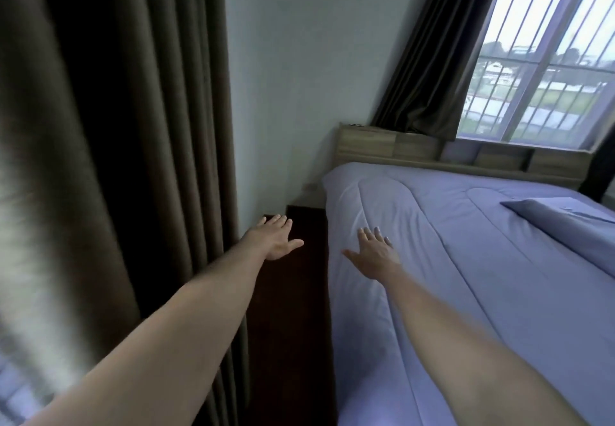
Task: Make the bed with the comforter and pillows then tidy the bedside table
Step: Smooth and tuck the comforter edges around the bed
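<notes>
Both bare forearms reach out, left hand [276,238] and right hand [375,252] flat with fingers spread, holding nothing; beneath the right fingertips, the soft, light, quilted lilac comforter [449,259] looks best pinched along its edge.

Bed [336,176]: lilac comforter [466,276] spread flat to headboard edge; one pillow [565,222] at right edge.
</notes>
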### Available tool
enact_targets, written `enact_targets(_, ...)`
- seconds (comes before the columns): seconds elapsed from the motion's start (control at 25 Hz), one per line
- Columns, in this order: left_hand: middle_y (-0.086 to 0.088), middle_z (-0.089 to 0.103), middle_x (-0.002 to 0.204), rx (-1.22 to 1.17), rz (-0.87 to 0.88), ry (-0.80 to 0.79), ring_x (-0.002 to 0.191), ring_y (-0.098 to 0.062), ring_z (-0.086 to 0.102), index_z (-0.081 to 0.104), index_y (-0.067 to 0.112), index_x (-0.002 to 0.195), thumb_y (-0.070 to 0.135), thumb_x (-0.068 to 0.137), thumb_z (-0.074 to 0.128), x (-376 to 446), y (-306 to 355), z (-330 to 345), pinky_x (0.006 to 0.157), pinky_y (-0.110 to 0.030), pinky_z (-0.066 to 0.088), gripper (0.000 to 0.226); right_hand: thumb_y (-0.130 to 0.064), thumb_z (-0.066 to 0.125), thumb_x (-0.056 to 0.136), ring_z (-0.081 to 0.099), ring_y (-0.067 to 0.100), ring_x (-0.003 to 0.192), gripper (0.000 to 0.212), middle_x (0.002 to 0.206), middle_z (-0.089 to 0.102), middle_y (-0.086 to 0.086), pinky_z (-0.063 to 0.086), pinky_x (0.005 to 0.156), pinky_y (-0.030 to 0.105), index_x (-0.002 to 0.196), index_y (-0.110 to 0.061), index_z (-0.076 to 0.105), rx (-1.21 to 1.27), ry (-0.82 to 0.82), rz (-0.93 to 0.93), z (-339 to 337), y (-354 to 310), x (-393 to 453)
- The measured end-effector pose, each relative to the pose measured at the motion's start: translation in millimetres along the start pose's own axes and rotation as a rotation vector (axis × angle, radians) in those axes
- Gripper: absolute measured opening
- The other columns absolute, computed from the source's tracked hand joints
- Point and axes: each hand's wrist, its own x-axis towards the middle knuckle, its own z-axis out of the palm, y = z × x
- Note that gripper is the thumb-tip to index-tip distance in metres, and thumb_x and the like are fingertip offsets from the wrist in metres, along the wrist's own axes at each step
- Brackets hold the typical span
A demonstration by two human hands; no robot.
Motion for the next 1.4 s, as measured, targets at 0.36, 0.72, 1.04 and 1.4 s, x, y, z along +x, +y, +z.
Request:
enact_targets(0.36, -0.009, -0.002, 0.162, 0.017, -0.026, -0.005, 0.15, -0.021, -0.001, 0.0, 0.007, 0.153, 0.055, 0.1, 0.021, 188.5, -30.7, -38.6, 0.122, -0.041, 0.003, 0.075, -0.06, 0.033, 0.096, -0.001, 0.027, 0.15, 0.081, 0.163, 0.009, 0.007, 0.009, 0.122, 0.044, 0.155, -0.01, 0.008, 0.019, -0.002, -0.018, -6.8, 45.9, 186.9)
enact_targets(0.72, -0.009, -0.003, 0.162, 0.053, 0.015, -0.058, 0.15, -0.021, -0.002, 0.001, 0.007, 0.153, 0.055, 0.1, 0.02, 425.7, -76.0, -53.7, 0.122, -0.042, 0.002, 0.075, -0.059, 0.032, 0.097, -0.003, 0.027, 0.15, 0.079, 0.163, 0.006, 0.006, 0.008, 0.121, 0.043, 0.155, -0.011, 0.007, 0.054, -0.021, 0.034, 14.2, 77.6, 409.9)
enact_targets(1.04, -0.009, -0.001, 0.162, 0.053, 0.127, -0.075, 0.15, -0.022, 0.0, 0.002, 0.008, 0.154, 0.054, 0.1, 0.022, 637.0, -103.9, -104.0, 0.122, -0.042, 0.004, 0.074, -0.059, 0.031, 0.097, -0.003, 0.028, 0.15, 0.079, 0.163, 0.005, 0.007, 0.008, 0.121, 0.045, 0.155, -0.011, 0.006, 0.076, -0.052, 0.158, 3.0, 113.6, 599.4)
enact_targets(1.4, -0.008, -0.001, 0.162, 0.006, 0.165, -0.091, 0.15, -0.021, 0.0, -0.001, 0.013, 0.154, 0.057, 0.098, 0.019, 828.8, -109.4, -92.3, 0.122, -0.041, 0.005, 0.074, -0.061, 0.028, 0.097, -0.008, 0.027, 0.15, 0.08, 0.163, -0.001, 0.007, 0.005, 0.123, 0.044, 0.155, -0.012, 0.003, 0.084, -0.065, 0.208, 26.3, 166.8, 766.2)
